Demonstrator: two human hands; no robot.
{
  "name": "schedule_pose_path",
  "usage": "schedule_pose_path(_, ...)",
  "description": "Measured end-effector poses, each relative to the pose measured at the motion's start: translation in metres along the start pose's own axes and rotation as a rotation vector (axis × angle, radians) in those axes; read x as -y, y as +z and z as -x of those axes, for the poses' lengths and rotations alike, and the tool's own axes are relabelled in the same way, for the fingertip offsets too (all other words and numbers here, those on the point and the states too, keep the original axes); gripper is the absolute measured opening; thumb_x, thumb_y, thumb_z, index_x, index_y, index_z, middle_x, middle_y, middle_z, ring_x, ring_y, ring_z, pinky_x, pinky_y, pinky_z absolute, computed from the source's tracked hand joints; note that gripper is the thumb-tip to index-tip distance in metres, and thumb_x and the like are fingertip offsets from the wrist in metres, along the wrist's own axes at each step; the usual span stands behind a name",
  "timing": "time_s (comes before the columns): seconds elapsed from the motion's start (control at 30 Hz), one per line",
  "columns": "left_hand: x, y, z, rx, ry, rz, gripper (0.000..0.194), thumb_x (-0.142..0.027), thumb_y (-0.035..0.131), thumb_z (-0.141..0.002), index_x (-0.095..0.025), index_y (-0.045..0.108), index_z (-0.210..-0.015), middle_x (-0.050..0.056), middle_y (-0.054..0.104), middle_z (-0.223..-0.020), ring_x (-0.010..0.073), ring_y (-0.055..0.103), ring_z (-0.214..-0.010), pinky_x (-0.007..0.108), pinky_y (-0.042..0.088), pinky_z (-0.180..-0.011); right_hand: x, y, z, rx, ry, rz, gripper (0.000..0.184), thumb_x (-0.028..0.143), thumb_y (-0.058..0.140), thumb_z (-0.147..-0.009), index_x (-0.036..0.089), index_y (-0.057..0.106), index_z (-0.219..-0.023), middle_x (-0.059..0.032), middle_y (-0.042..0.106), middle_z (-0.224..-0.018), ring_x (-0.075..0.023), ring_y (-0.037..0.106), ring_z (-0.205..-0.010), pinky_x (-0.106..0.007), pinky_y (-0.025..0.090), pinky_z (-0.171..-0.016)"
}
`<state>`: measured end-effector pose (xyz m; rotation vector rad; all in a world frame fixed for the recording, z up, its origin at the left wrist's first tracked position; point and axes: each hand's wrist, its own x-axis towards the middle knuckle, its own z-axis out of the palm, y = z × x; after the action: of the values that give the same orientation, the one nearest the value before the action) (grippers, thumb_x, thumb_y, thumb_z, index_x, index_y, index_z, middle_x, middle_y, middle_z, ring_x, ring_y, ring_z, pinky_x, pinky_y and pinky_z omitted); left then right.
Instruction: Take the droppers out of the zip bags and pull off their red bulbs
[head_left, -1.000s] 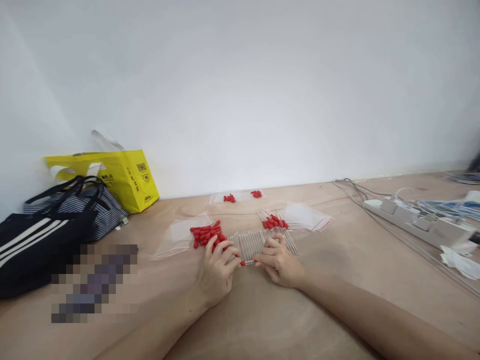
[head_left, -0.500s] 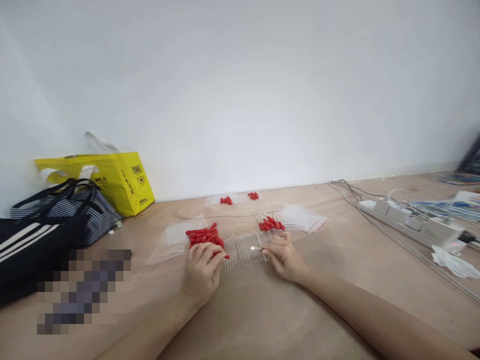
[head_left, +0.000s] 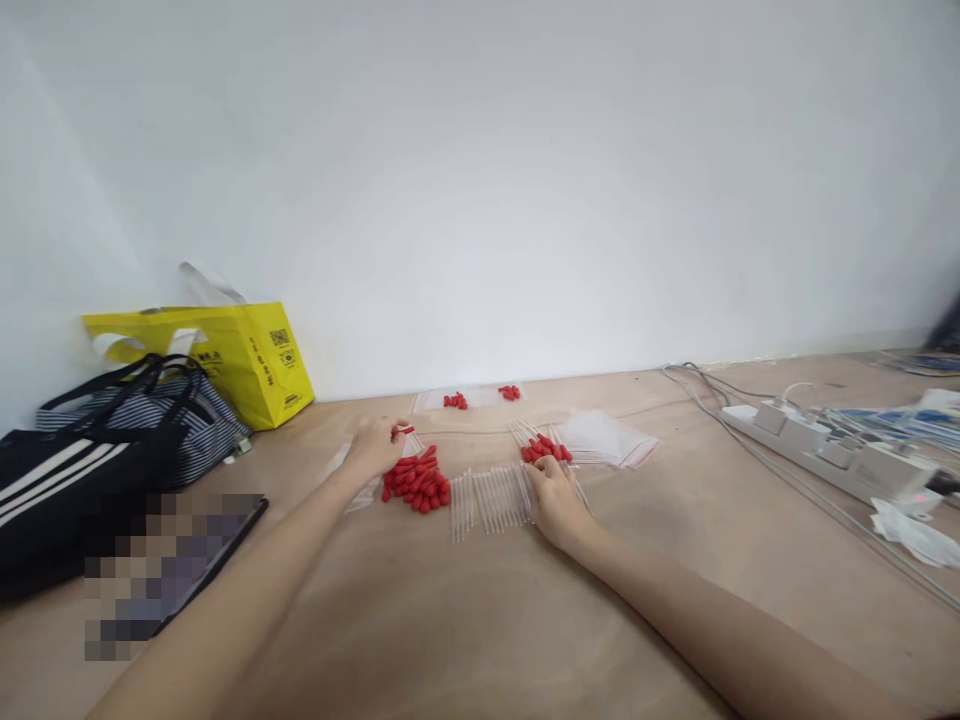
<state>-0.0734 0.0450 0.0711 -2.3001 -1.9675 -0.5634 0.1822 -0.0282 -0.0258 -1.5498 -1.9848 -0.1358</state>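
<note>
My left hand (head_left: 376, 447) is closed at the far left of the pile of red rubber bulbs (head_left: 420, 482), with a small red bulb (head_left: 406, 430) showing at its fingertips. A clear plastic bag (head_left: 363, 497) lies partly under that arm. Thin clear tubes (head_left: 501, 502) lie side by side in a row right of the pile. At the row's right end, my right hand (head_left: 556, 500) is closed, fingertips down by the tubes; what they pinch is hidden. Just beyond it are tubes with red bulbs on their near ends (head_left: 546, 447).
Clear zip bags (head_left: 604, 438) lie behind on the right. Another bag (head_left: 487, 398) with red bulbs sits near the wall. At left are a yellow bag (head_left: 259, 365), a black bag (head_left: 82, 500) and a dark flat device (head_left: 214, 575); at right, a power strip (head_left: 817, 445) with cables.
My left hand has moved up and left, from the near side of the red bulb pile to its far side. My right hand has shifted slightly; the tube end that stuck out of it no longer shows.
</note>
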Motion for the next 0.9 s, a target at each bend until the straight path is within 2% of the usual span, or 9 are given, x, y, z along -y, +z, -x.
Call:
schedule_pose_path(0.1,0.008,0.005,-0.018,0.055,-0.081,-0.038,0.021,-0.020,0.047,-0.075,-0.017,0.057,-0.094,0.004,0.062,-0.086,0.0177,0.056,-0.080,0.028,0.044,-0.070,0.004,0.000,0.001,0.019,-0.009,-0.009,0.033,-0.003,0.037,-0.066,0.014,0.055,-0.088,-0.0087,0.049,-0.091,-0.0183,0.046,-0.085,-0.028,0.028,-0.068)
schedule_pose_path(0.17,0.008,0.013,-0.023,0.086,-0.107,-0.067,0.017,-0.023,0.049,-0.078,-0.018,0.056,-0.093,0.004,0.062,-0.088,0.0172,0.056,-0.083,0.031,0.043,-0.074,0.005,-0.001,0.002,0.039,-0.007,-0.011,0.034,-0.003,0.038,-0.064,0.014,0.054,-0.088,-0.0091,0.049,-0.092,-0.0188,0.045,-0.086,-0.028,0.027,-0.068)
schedule_pose_path(0.3,0.002,0.027,-0.022,0.169,-0.117,-0.117,0.026,-0.029,0.048,-0.083,-0.015,0.051,-0.105,0.006,0.054,-0.105,0.0180,0.054,-0.090,0.039,0.045,-0.077,0.007,-0.004,0.003,0.060,-0.024,0.000,0.030,-0.002,0.037,-0.066,0.015,0.053,-0.086,-0.0089,0.048,-0.093,-0.0184,0.045,-0.086,-0.028,0.027,-0.066)
schedule_pose_path(0.4,0.000,0.030,-0.023,0.220,-0.137,-0.132,0.029,-0.029,0.048,-0.084,-0.015,0.048,-0.109,0.007,0.052,-0.109,0.0179,0.055,-0.091,0.038,0.047,-0.076,0.008,-0.005,0.004,0.064,-0.046,0.000,0.024,0.001,0.036,-0.072,0.015,0.052,-0.081,-0.0076,0.048,-0.092,-0.0168,0.046,-0.082,-0.027,0.027,-0.064)
schedule_pose_path(0.5,-0.001,0.029,-0.026,0.205,-0.161,-0.133,0.026,-0.032,0.047,-0.084,-0.015,0.053,-0.103,0.007,0.056,-0.103,0.0193,0.054,-0.092,0.041,0.043,-0.079,0.009,-0.006,0.005,0.040,-0.061,-0.006,0.020,0.006,0.036,-0.078,0.016,0.053,-0.079,-0.0063,0.049,-0.090,-0.0157,0.047,-0.080,-0.027,0.026,-0.064)
schedule_pose_path(0.6,-0.007,0.027,-0.027,0.127,-0.150,-0.116,0.021,-0.033,0.043,-0.082,-0.020,0.059,-0.086,0.006,0.063,-0.094,0.0245,0.053,-0.095,0.046,0.033,-0.084,0.008,-0.008,0.004,0.000,-0.049,0.004,0.018,0.013,0.037,-0.082,0.017,0.055,-0.083,-0.0066,0.050,-0.091,-0.0165,0.047,-0.082,-0.028,0.026,-0.066)
schedule_pose_path(0.73,-0.036,0.033,-0.022,0.052,-0.067,-0.075,0.017,-0.026,0.044,-0.075,-0.022,0.060,-0.079,0.004,0.065,-0.094,0.0250,0.053,-0.095,0.044,0.028,-0.084,0.003,-0.014,0.003,-0.049,0.002,-0.005,0.019,0.016,0.040,-0.081,0.018,0.058,-0.086,-0.0058,0.052,-0.087,-0.0168,0.048,-0.083,-0.029,0.024,-0.068)
schedule_pose_path(0.9,-0.095,0.057,-0.012,0.105,0.045,-0.022,0.018,-0.031,0.046,-0.071,-0.023,0.063,-0.073,0.004,0.067,-0.087,0.0255,0.055,-0.092,0.043,0.028,-0.084,-0.017,-0.025,0.000,-0.105,0.101,-0.072,0.018,0.012,0.046,-0.075,0.020,0.062,-0.080,-0.0030,0.055,-0.082,-0.0155,0.050,-0.080,-0.028,0.022,-0.067)
